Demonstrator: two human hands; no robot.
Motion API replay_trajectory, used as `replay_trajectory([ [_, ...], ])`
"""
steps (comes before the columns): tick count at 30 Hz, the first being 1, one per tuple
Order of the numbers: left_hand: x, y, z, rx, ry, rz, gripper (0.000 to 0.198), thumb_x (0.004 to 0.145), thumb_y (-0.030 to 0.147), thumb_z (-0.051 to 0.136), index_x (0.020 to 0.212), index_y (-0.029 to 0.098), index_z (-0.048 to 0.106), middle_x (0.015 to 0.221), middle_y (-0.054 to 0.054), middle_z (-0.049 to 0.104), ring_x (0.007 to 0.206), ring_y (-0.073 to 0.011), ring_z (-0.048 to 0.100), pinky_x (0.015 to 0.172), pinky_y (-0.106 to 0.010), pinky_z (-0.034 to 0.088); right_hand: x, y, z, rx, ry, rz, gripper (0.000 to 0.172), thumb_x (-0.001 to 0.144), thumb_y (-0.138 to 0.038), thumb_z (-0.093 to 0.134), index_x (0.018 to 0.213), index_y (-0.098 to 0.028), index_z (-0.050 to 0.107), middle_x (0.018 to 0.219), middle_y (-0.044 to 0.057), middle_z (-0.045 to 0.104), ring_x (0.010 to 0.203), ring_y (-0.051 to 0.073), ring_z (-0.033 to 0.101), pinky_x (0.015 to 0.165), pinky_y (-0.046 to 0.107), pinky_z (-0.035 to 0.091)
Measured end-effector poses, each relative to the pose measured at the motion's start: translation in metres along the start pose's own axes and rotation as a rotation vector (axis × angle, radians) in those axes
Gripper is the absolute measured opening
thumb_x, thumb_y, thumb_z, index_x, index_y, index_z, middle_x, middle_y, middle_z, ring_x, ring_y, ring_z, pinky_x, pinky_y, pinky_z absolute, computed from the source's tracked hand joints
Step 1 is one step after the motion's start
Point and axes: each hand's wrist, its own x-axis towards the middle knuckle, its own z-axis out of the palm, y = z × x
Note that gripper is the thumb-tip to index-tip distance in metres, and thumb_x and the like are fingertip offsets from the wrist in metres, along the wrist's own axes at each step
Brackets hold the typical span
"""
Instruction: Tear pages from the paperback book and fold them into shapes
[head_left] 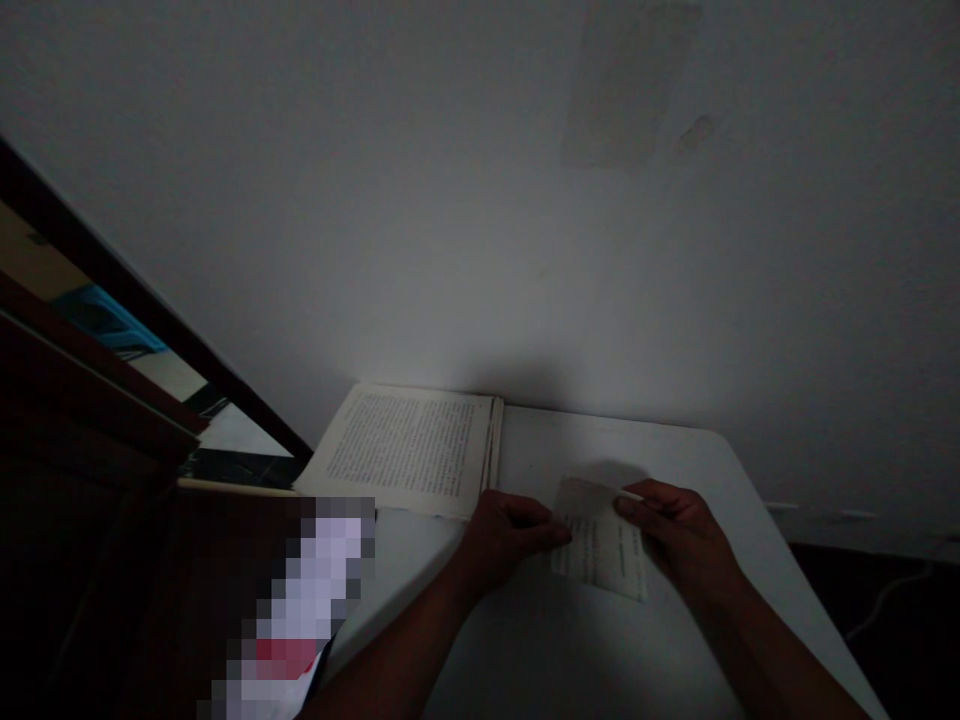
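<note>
A small sheet of printed paper (598, 560) is held low over the white table, tilted slightly. My left hand (510, 535) is closed in a pinch on its left edge. At the upper right edge, my right hand (679, 525) is closed with thumb and fingers together. A narrow white strip (630, 494) sticks out between those fingers; whether it is a folded edge of the sheet or a separate thin stick, I cannot tell. Left of the sheet, a thick open book or stack of printed pages (405, 445) lies by the wall, close beyond my left hand.
The white table (622, 425) has rounded corners and stands against a grey wall (420, 200). Dark wooden framing (150, 300) slopes down at the left. A pixelated pale patch (300, 600) covers something by the table's left edge. At the right, a pale cable (889, 600) hangs.
</note>
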Motion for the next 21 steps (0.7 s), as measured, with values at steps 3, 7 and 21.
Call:
replay_trajectory([
  [3, -0.0001, -0.0006, -0.0003, 0.02, -0.002, 0.029, 0.026, 0.059, 0.031, 0.076, 0.049, 0.012, 0.062, 0.045, 0.005, 0.045, 0.045, -0.0066, 0.039, 0.049, -0.021, 0.031, 0.0008, -0.0002, -0.0009, 0.006, 0.006, -0.01, 0.014, 0.067, -0.029, 0.074, 0.073, -0.016, 0.072, 0.065, 0.004, 0.07, 0.061, 0.019, 0.063, 0.063, 0.032, 0.047],
  [7, 0.0, -0.0033, -0.0016, 0.042, -0.004, 0.032, 0.022, 0.059, 0.031, 0.076, 0.053, 0.012, 0.065, 0.048, 0.003, 0.05, 0.047, -0.0083, 0.044, 0.051, -0.022, 0.035, 0.0019, 0.0034, -0.0042, 0.025, 0.02, -0.009, 0.011, 0.068, -0.027, 0.074, 0.073, -0.017, 0.072, 0.063, 0.003, 0.07, 0.06, 0.018, 0.063, 0.062, 0.031, 0.047],
  [21, -0.0026, -0.0053, 0.0018, -0.053, -0.057, 0.01, 0.017, 0.062, 0.027, 0.075, 0.056, 0.013, 0.069, 0.054, -0.003, 0.066, 0.052, -0.014, 0.06, 0.057, -0.025, 0.047, 0.0007, 0.0016, -0.0043, 0.154, 0.031, 0.009, 0.013, 0.068, -0.024, 0.075, 0.081, -0.021, 0.074, 0.068, 0.004, 0.073, 0.06, 0.019, 0.066, 0.062, 0.032, 0.05],
])
